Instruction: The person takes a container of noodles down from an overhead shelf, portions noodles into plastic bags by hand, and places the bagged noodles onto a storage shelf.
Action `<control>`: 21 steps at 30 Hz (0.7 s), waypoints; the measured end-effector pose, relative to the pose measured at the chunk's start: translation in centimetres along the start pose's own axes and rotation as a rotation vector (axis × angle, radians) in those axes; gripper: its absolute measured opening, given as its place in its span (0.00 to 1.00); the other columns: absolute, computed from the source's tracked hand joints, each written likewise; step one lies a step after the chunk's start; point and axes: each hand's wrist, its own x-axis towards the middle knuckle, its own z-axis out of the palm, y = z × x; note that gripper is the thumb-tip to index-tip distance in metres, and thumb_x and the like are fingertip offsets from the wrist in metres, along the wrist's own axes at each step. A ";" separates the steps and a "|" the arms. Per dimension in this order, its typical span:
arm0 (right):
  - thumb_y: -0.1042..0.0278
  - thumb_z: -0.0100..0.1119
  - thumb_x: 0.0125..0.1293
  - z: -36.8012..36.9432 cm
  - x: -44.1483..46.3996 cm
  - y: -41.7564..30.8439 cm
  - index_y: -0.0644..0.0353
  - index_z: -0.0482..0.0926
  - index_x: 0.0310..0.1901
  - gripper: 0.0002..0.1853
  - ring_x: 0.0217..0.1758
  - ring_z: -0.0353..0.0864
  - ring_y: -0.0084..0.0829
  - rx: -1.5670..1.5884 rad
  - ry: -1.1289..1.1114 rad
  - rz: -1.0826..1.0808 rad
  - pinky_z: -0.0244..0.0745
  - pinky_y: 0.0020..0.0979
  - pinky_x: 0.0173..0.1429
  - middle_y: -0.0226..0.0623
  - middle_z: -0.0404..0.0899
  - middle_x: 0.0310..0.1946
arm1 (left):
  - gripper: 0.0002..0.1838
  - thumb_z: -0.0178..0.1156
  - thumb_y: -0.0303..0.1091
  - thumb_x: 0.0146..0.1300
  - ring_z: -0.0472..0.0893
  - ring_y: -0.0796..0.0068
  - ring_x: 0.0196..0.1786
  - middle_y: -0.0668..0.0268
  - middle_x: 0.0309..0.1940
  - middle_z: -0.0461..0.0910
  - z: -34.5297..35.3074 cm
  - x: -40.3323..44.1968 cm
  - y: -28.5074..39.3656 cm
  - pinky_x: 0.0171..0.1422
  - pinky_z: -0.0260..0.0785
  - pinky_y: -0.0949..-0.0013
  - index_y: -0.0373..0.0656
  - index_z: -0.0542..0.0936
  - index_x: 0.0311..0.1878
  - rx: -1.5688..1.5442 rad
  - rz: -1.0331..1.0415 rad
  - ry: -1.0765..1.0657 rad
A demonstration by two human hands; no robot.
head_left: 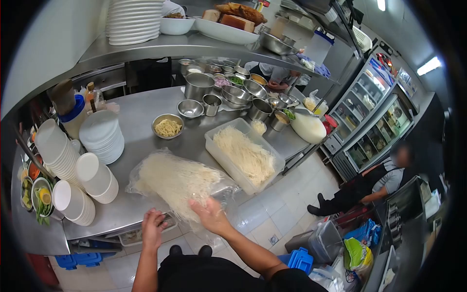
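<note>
A clear plastic bag [146, 177] full of pale thin noodles [177, 177] lies on the steel counter [141, 109]. My right hand [211, 214] is at the bag's near right edge, its fingers against the noodles and plastic; whether they grip anything is unclear. My left hand [153, 226] hovers at the counter's front edge, below the bag, with its fingers curled apart and nothing in them. Right of the bag is a rectangular plastic tub [221, 163] of similar noodles [245, 155]. A metal bowl of yellow noodles [168, 127] sits behind the bag.
White containers [102, 177] and stacked lids [102, 136] stand at left. Metal bowls and pots [199, 85] line the back. A shelf [194, 48] overhangs the counter. One person [384, 180] is at right; another [277, 75] is behind the counter. Bins [316, 241] are at lower right.
</note>
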 end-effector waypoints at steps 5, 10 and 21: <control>0.64 0.54 0.67 2.1 0.4 0.0 0.65 0.74 0.49 0.15 0.47 0.78 0.46 -0.128 -0.025 -0.035 0.70 0.37 0.52 0.50 0.79 0.43 | 0.46 0.65 0.53 0.56 0.59 0.55 0.71 0.52 0.67 0.60 7.1 -7.1 8.9 0.72 0.52 0.53 0.38 0.57 0.70 0.482 0.655 -0.134; 0.69 0.55 0.62 3.7 0.2 4.1 0.65 0.74 0.43 0.10 0.39 0.74 0.55 -0.247 -0.135 -0.336 0.70 0.43 0.45 0.51 0.74 0.35 | 0.56 0.73 0.56 0.46 0.54 0.53 0.74 0.48 0.69 0.56 10.9 -8.8 11.1 0.75 0.47 0.53 0.36 0.54 0.71 0.954 0.777 -0.206; 0.67 0.56 0.66 0.3 1.8 5.6 0.62 0.73 0.53 0.16 0.48 0.79 0.36 0.839 -0.029 0.335 0.76 0.35 0.53 0.37 0.78 0.44 | 0.56 0.72 0.47 0.50 0.57 0.53 0.71 0.47 0.68 0.54 3.0 -5.7 2.0 0.69 0.58 0.54 0.34 0.48 0.72 0.547 0.452 0.067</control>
